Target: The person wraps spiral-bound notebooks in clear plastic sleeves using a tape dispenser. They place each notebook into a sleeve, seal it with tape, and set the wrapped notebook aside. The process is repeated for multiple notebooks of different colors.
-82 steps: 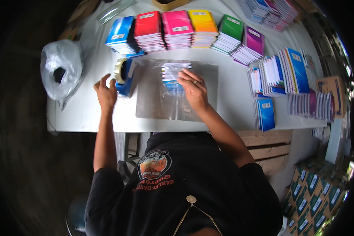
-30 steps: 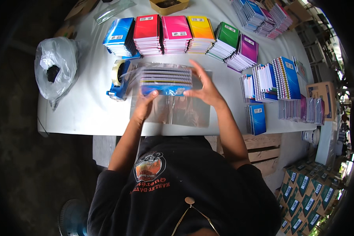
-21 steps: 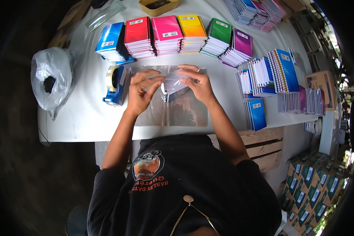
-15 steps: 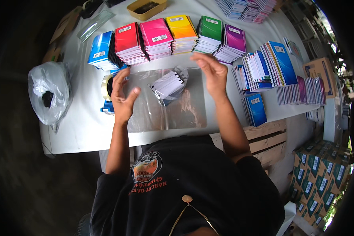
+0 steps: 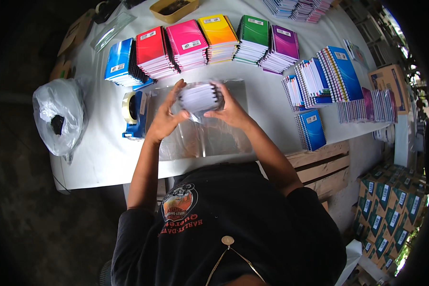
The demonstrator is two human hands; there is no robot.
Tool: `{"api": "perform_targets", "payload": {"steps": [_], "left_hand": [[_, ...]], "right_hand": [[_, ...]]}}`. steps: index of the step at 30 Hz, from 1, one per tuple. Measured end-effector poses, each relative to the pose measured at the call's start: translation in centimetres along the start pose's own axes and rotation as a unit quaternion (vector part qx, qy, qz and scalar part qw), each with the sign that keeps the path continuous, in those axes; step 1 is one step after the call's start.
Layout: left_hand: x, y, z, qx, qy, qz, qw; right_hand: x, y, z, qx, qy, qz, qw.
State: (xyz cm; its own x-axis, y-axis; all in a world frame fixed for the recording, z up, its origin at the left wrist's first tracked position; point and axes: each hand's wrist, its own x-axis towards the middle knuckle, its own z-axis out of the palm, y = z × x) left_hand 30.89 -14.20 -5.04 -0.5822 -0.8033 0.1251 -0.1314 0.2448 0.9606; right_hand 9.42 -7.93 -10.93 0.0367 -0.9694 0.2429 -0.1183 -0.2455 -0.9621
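Note:
Between my two hands is a small bundle of spiral notebooks (image 5: 198,98) in clear plastic, its white page edges facing up and blurred by motion. My left hand (image 5: 169,117) grips its left side, thumb toward me. On the opposite side, my right hand (image 5: 229,108) grips it with fingers at the far corner and thumb near the front. Flat clear plastic bags (image 5: 190,143) lie beneath the bundle. A blue tape dispenser (image 5: 137,117) with a roll of clear tape stands just left of my left hand.
Beyond my hands, stacked notebooks form an arc: blue (image 5: 120,59), red (image 5: 150,45), pink (image 5: 187,35), yellow (image 5: 217,29), green (image 5: 254,31) and purple (image 5: 284,38). More blue notebooks (image 5: 341,71) stand at right. A plastic bag (image 5: 57,105) hangs over the left edge; a tan tray (image 5: 174,18) sits far back.
My hands were apart on either side of the wrapped bundle, which lay tilted on the plastic bags. They have closed in on it from both sides, and it now sits straighter.

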Motion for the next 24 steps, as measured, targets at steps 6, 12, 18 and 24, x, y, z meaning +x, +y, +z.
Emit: {"api": "perform_targets", "payload": {"steps": [6,12,18,24], "left_hand": [[1.7,5.2,-1.5,0.449,0.032,-0.196,0.871],[1.7,8.9,-5.3,0.069,0.115,-0.136,0.982],[0.6,6.2,-5.2,0.401,0.007,0.143,0.905],[-1.4,2.4,-4.6,-0.096,0.183,0.064,0.976]], "right_hand": [[0.1,-0.2,0.6,-0.053,-0.009,-0.013,0.998],[-0.1,0.7,1.0,-0.023,-0.008,-0.004,1.000],[2.2,0.3,1.0,0.026,-0.051,-0.009,0.998],[3.3,-0.3,-0.1,0.033,-0.082,0.018,0.996]]}}
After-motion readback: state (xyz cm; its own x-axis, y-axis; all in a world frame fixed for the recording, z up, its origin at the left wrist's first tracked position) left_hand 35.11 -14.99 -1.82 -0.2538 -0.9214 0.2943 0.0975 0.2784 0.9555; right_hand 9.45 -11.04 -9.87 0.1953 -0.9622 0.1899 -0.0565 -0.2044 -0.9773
